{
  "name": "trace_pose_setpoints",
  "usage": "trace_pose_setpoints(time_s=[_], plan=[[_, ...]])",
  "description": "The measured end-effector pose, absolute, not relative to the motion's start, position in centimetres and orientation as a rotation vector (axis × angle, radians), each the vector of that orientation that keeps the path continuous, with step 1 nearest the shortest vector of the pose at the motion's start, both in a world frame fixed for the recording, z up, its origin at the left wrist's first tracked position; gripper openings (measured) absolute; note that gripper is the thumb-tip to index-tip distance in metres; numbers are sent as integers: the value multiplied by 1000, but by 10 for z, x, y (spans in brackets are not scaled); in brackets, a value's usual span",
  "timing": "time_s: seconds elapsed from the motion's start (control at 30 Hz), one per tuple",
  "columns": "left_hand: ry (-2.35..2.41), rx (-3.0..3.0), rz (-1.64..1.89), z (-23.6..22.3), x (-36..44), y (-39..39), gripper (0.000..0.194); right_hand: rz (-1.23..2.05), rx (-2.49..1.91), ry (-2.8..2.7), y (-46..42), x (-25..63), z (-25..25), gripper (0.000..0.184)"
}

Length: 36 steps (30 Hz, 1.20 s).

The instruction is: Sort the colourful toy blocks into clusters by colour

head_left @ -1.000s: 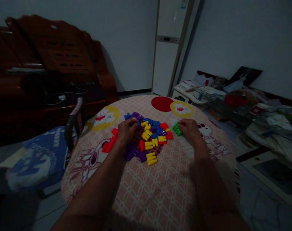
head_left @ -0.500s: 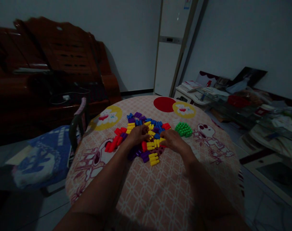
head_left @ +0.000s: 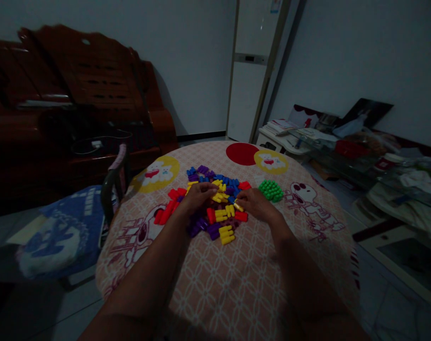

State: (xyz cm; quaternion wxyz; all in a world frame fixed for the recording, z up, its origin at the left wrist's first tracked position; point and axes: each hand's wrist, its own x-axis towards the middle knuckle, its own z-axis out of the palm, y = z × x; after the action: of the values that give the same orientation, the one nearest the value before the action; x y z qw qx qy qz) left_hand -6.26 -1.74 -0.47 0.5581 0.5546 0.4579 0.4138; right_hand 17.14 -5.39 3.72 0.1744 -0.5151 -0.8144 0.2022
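Plastic building blocks in several colours lie in a loose pile on the round table. My left hand (head_left: 200, 195) reaches into its left side, fingers drawn together against the yellow blocks (head_left: 221, 196); whether one is between the fingertips is hidden. On the right side, my right hand (head_left: 253, 202) pinches a yellow block (head_left: 238, 205) by its end. Just below that hand lies a red block (head_left: 241, 216). Nearer to me are a joined yellow block (head_left: 227, 235) and purple blocks (head_left: 200, 226). Blue blocks (head_left: 231, 182) sit behind, between the hands.
A cluster of green blocks (head_left: 270, 190) stands right of the pile on the patterned tablecloth (head_left: 229, 289). At the left is a chair (head_left: 68, 227) with a blue cover, before a wooden sofa (head_left: 94, 85). A cluttered glass-topped table (head_left: 350, 166) stands at the right.
My right hand has pulled back slightly with the yellow block, uncovering the red block below it. My left hand's fingers have come closer together and shifted slightly left.
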Motion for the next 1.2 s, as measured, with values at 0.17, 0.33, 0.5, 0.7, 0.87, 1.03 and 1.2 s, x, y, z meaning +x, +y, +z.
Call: trace_pose_setpoints(time_s=[0.17,0.33,0.5,0.7,0.87,1.03,1.2], plan=[[1084,1306,916,-5,-58,-17,39,548,-1430,-2300,-50,176,33,28],[1089,1427,916,-12,-56,-13,42,589,-1476,-2294,-50,176,28,15],[1090,1385,939,-15,-62,-10,45,552,-1513,-2002,-42,195,34,30],[1117,1338,956,-17,-65,-6,46,440,-1781,-1382,-39,268,51,41],[1137,1362,961,-17,-63,-6,46,32,-2031,-1254,-50,329,49,30],[1087,1408,918,-7,-57,-13,41,481,-1878,-1178,-54,321,48,35],[1020,1546,888,8,-43,-25,44,870,-1573,-1535,-49,257,53,29]])
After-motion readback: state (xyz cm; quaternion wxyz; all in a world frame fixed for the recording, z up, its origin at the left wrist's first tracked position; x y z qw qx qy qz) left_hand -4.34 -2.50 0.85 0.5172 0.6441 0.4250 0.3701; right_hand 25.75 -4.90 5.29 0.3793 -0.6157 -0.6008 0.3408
